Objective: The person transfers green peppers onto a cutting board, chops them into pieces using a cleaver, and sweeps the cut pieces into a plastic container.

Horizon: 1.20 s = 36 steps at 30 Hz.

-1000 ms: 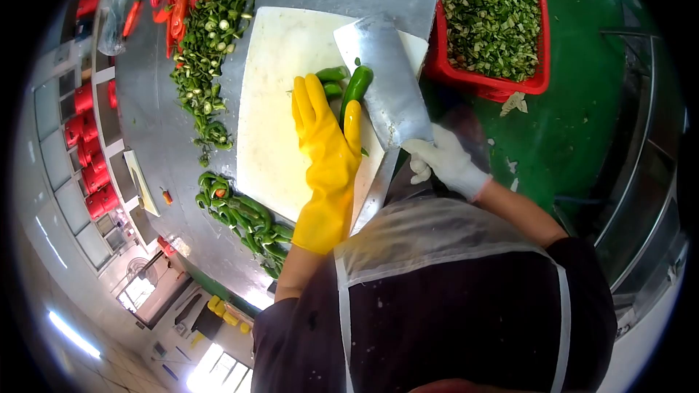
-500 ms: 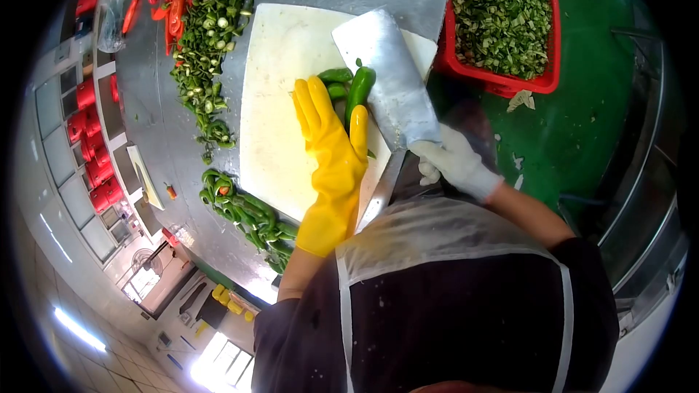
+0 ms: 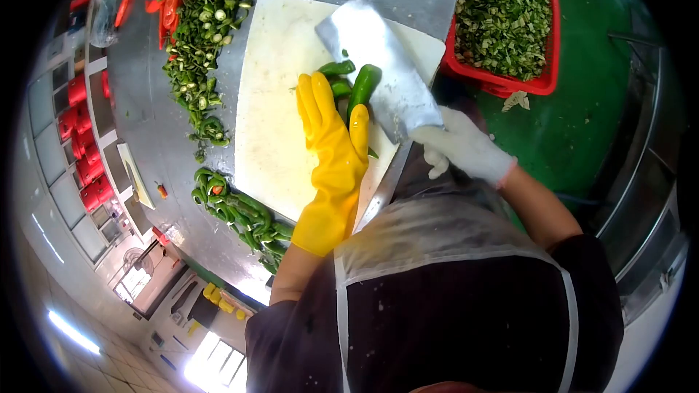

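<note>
Yellow rubber covers the left hand (image 3: 331, 138), which in the head view lies over the white cutting board (image 3: 273, 102), its fingers straight and the thumb spread wide from them. Green peppers (image 3: 364, 84) lie on the board between those fingers and the thumb. The right hand (image 3: 466, 149), white-gloved, is closed round the near end of a broad cleaver (image 3: 386, 76), its blade slanting far and left just beside the peppers. Farther left, green trimmings (image 3: 207, 51) are heaped on the metal table (image 3: 138, 102).

The work looks like trimming peppers, the left hand seemingly steadying them; a cut would call for the edge on a pepper and the thumb clear of it.

Against half a second earlier, the cleaver's far end has swung left, and a small green bit (image 3: 344, 53) against its blade sits farther from the nearest pepper's tip; the left hand has hardly shifted.
</note>
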Motion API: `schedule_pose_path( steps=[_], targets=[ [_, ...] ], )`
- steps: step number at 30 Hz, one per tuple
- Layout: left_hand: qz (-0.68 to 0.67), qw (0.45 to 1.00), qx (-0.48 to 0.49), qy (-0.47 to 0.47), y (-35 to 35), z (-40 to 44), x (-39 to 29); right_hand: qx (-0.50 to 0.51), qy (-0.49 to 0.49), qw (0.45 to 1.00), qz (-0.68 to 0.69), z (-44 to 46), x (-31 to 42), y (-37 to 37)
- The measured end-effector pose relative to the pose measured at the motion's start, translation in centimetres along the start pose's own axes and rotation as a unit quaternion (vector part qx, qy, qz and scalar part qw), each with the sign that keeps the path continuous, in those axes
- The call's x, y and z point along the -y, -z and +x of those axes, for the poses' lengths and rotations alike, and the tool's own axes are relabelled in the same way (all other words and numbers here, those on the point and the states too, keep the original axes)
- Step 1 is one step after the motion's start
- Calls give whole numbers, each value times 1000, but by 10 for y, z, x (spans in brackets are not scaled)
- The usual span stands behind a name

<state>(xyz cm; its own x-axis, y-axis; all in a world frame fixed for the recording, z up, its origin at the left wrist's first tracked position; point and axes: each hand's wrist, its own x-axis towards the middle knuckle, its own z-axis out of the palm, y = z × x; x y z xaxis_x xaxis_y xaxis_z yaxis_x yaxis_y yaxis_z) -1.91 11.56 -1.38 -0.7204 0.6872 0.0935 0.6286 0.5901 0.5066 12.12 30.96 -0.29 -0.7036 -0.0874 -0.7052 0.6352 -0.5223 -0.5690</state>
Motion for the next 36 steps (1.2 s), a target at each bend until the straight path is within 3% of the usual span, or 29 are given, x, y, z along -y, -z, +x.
schedule_pose_path(
  steps=[11, 15, 19, 22, 28, 36],
  targets=[
    [-24, 1000, 0, 9, 3, 0, -4, 35, -40, 998, -26, 5, -4, 7],
    [-19, 996, 10, 82, -1, -4, -2, 57, -3, 997, -57, -1, -3, 9],
    [-65, 997, -30, 22, 19, 7, -24, 23, 10, 995, -99, 0, 1, 3],
    [-104, 994, 15, 36, 36, 9, -34, 22, 55, 992, -110, 7, 3, 0],
    [19, 998, -62, -12, 7, 1, -9, -58, 71, 972, -217, 3, 32, -17],
    [-39, 997, -62, 23, 17, -4, -17, -19, 65, 971, -228, 18, 37, -10]
  ],
)
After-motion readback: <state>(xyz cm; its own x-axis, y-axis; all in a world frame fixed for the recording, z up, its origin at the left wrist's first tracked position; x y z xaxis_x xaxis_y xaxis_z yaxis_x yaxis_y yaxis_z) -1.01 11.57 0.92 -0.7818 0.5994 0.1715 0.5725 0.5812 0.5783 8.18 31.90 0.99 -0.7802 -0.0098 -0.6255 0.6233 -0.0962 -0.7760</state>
